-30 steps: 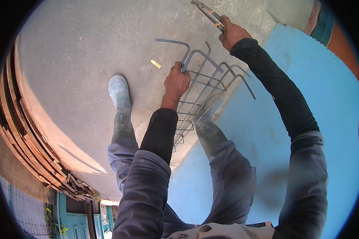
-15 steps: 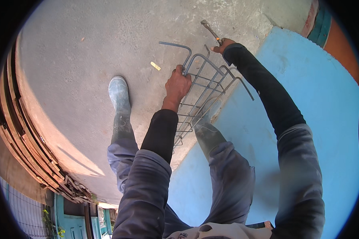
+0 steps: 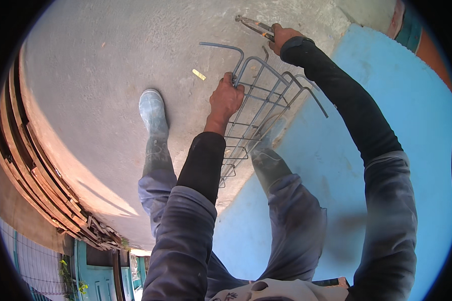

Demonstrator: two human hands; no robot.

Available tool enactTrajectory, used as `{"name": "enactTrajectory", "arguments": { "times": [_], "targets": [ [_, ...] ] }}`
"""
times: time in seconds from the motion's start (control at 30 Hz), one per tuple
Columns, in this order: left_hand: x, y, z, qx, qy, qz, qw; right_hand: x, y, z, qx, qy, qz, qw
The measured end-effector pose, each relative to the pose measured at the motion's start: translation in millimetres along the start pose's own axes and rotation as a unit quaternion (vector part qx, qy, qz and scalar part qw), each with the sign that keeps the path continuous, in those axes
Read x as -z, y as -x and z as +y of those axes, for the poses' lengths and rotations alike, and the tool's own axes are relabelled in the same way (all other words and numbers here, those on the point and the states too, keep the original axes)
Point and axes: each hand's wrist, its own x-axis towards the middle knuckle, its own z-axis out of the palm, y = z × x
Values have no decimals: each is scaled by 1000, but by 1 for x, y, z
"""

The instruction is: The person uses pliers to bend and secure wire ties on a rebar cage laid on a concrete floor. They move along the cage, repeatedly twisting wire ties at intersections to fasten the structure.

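My right hand (image 3: 282, 37) has swung the orange-handled metal pincers (image 3: 255, 24) from upper right, down and left, so they now sit just above the bent tops of the grey steel rebar cage (image 3: 258, 108), pointing left.

Matt grey steel rebar cage (image 3: 258, 108), rough concrete floor (image 3: 110, 75), dusty rubber boot (image 3: 153, 113).

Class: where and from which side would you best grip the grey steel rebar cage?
Probably a long bar just below its bent hook, from the left, as the left hand does: the grey steel rebar cage stands upright, its ties giving stops.
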Motion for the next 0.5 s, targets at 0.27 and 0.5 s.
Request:
{"name": "enactTrajectory", "arguments": {
  "times": [0.27,0.5],
  "targets": [
    [1,10,11,-17,11,-7,1000,19,60,53,51,266,-106,957],
    [-3,11,12,-14,0,-3,1000,13,67,43,86,137,-5,987]
  ]
}}
